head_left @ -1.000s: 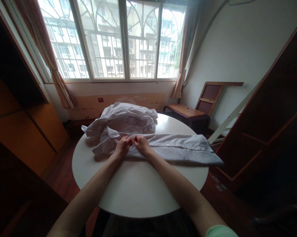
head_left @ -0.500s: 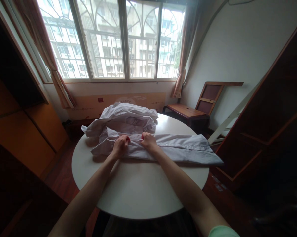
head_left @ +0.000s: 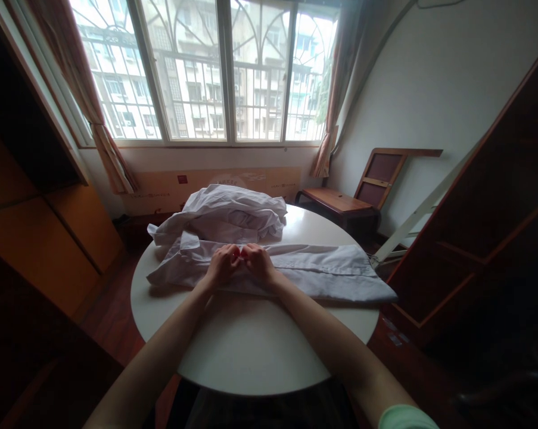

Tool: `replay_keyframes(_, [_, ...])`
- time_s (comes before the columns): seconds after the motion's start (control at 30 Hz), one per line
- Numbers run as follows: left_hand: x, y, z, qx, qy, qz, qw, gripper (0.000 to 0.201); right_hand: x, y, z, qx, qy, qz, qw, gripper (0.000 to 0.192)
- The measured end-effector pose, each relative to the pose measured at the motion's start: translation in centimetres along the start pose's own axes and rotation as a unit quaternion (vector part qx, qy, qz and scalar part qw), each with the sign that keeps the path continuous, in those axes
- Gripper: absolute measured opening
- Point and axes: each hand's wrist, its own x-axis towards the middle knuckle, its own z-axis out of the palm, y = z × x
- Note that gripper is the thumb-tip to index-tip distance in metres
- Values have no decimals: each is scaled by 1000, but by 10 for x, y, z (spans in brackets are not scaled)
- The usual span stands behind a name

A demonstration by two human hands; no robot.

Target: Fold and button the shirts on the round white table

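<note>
A pale grey button shirt [head_left: 322, 271] lies stretched across the round white table [head_left: 246, 345], its collar end to the left and its hem hanging over the right edge. My left hand [head_left: 221, 266] and my right hand [head_left: 258, 262] sit side by side on the shirt's front placket, fingers pinched on the cloth, knuckles almost touching. A second crumpled pale garment [head_left: 233, 214] is heaped just behind the shirt, on the far side of the table.
A wooden chair [head_left: 362, 190] stands at the back right near the wall. A dark wooden shelf frame [head_left: 496, 196] leans on the right, an orange cabinet [head_left: 49, 238] is on the left. A barred window with curtains fills the far wall.
The shirt has slid to the left across the table. My right hand came back leftward beside my left hand on the placket.
</note>
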Motion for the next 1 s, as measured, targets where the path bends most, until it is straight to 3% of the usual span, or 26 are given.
replay_keyframes(0.13, [0,-1,-1,36,25,-31,999,9,-1,-1,2,6,-19,-29,999,15])
replay_keyframes(0.27, [3,-6,1,64,50,-105,991,11,0,2,-1,10,-23,-27,999,9])
replay_keyframes(0.4, [5,-13,5,81,49,-173,980,12,2,4,-3,30,-16,-6,999,13])
replay_keyframes(0.53, [5,-19,10,90,37,-192,977,13,5,11,0,79,-32,36,996,19])
replay_keyframes(0.67, [3,-19,12,94,25,-145,985,13,8,25,0,208,-111,43,971,19])
replay_keyframes(0.8, [0,-13,13,39,14,-16,999,11,8,39,-2,325,-163,36,931,18])
replay_keyframes(0.9, [0,-9,17,-42,-17,66,997,11,9,43,-1,330,-166,26,929,15])
replay_keyframes(1.0, [2,-9,22,-96,-23,77,992,13,10,44,0,310,-167,24,936,16])
